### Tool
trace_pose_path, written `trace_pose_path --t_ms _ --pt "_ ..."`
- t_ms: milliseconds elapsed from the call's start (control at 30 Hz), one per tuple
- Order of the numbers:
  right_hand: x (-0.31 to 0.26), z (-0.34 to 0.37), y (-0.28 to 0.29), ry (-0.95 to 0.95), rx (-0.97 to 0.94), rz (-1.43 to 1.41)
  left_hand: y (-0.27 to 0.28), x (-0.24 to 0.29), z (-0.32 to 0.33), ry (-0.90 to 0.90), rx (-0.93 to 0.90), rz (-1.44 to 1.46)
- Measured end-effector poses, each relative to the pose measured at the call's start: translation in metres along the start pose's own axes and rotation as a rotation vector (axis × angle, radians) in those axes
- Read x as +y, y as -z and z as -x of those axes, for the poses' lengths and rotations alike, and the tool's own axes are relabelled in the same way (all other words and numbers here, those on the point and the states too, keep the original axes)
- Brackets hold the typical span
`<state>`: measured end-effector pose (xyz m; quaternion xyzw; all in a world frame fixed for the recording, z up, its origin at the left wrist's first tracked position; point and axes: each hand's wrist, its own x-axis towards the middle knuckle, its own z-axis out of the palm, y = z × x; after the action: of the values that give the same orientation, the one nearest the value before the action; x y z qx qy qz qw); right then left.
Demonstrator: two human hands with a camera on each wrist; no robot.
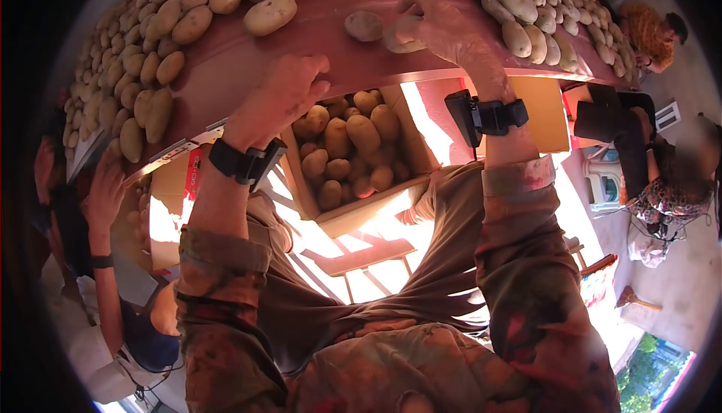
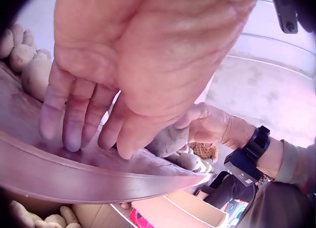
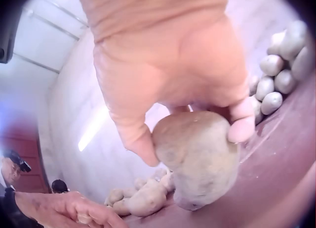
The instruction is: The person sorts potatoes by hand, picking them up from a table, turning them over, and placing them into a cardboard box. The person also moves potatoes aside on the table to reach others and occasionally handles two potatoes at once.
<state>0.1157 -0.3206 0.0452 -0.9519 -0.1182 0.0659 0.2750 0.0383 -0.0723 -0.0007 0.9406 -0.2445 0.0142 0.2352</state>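
Observation:
My right hand (image 1: 447, 36) grips a pale, rounded potato (image 1: 404, 35) over the reddish tabletop (image 1: 331, 60). Seen from the right wrist, the thumb is on one side of that lumpy potato (image 3: 200, 159) and the fingers are on the other. Just left of it lies another potato (image 1: 365, 27). Near the table's front edge, my left hand (image 1: 280, 96) holds nothing, its fingers hanging loosely bent. The left wrist view shows the fingers of this hand (image 2: 133, 55) pointing down, with the tips close over the tabletop.
Below the table edge, a cardboard box (image 1: 395, 199) holds several potatoes. Large heaps of potatoes (image 1: 124, 86) line the table's left, with more potatoes (image 1: 519, 7) at right. Another person's hand (image 1: 103, 195) is at far left; people sit at right beside a stool (image 1: 604, 180).

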Motion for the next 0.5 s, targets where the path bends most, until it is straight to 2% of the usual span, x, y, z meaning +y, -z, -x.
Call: trace_pose_path --t_ms 67,100,167,200,267,300,367,400,500 --pt "-0.005 0.009 0.009 0.111 -0.132 -0.175 -0.001 -0.001 0.001 -0.030 0.009 -0.039" --pt "-0.002 0.008 0.007 0.110 -0.131 -0.176 -0.002 -0.002 0.000 -0.032 0.007 -0.039" --pt "0.000 0.007 -0.001 0.297 -0.422 -0.503 -0.004 -0.006 0.000 -0.067 0.040 -0.045" --pt "0.002 0.008 -0.004 0.296 -0.421 -0.505 -0.005 -0.007 0.001 -0.067 0.038 -0.046" --pt "-0.010 0.022 -0.008 0.253 -0.555 -0.317 -0.004 -0.008 0.000 -0.118 0.061 -0.033" --pt "-0.012 0.025 -0.012 0.255 -0.550 -0.316 -0.003 -0.006 -0.001 -0.123 0.064 -0.036" --pt "-0.010 0.025 -0.023 0.296 -0.656 -0.287 0.004 0.003 -0.005 -0.013 -0.012 -0.039" --pt "-0.005 0.021 -0.030 0.372 -0.708 -0.254 0.005 0.003 -0.006 -0.025 0.002 -0.048" --pt "-0.004 0.024 -0.042 0.371 -0.703 0.001 0.005 0.003 -0.007 -0.054 0.036 -0.060"
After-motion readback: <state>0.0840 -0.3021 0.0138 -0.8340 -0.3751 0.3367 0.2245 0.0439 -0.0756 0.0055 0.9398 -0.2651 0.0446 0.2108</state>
